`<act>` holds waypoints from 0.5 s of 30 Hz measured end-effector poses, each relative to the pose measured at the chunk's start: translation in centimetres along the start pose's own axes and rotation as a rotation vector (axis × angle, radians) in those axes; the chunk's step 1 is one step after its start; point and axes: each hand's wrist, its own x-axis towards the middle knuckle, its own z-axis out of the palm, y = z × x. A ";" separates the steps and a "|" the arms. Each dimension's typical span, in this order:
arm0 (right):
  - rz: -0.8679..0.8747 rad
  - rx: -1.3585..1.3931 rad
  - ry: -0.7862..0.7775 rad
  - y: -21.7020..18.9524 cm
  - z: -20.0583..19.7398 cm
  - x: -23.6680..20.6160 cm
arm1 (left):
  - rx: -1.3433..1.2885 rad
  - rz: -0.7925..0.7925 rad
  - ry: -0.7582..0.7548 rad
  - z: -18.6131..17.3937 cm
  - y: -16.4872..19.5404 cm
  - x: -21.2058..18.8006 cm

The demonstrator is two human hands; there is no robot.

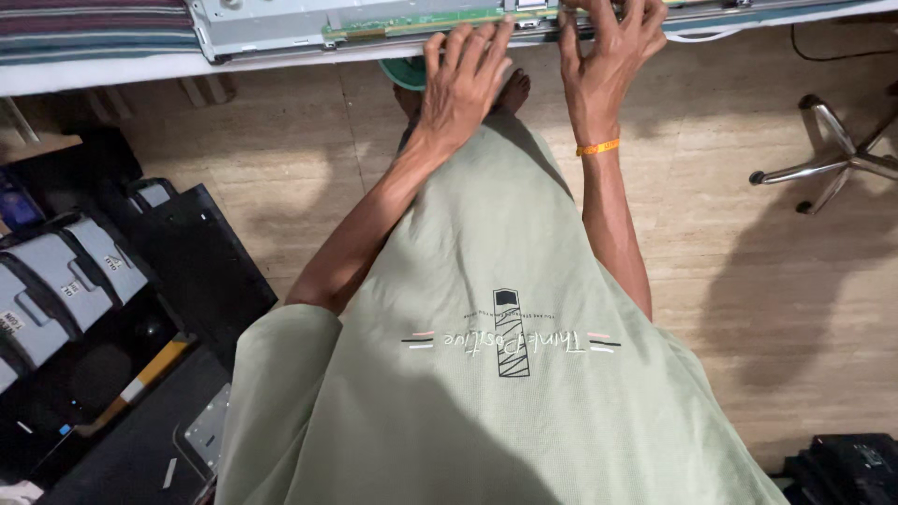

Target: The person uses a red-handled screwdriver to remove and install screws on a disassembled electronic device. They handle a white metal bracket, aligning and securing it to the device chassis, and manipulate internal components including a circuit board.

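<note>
Left hand [465, 79] flat, fingers spread on long narrow green circuit strip [421, 22], right hand [606, 51] seemingly pinching its end, grey sheet-metal chassis [267, 28], white bench edge [112, 70], bare tan floor below.

Under the hands: green circuit board strip [421, 22], glossy laminate, on a dull grey sheet-metal chassis [267, 28]. Surface [94, 70] edge matt white. Floor [281, 159] below: smooth beige stone-look tile. Right of hands: polished chrome chair base [832, 154]. Shirt [486, 374]: matt green cloth.

Left hand [463, 79] and right hand [608, 56] outstretched, fingers spread, palms down.
</note>
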 end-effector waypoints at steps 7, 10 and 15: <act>0.026 0.030 -0.053 -0.2 0.7 0.1 | 0.048 -0.059 -0.021 0.1 -0.3 -0.3; -0.022 0.047 -0.048 0.1 0.7 0.2 | 0.121 -0.018 0.008 0.0 -0.7 -0.3; -0.160 0.036 -0.059 1.1 0.5 0.8 | 0.065 -0.128 0.054 0.5 0.5 0.4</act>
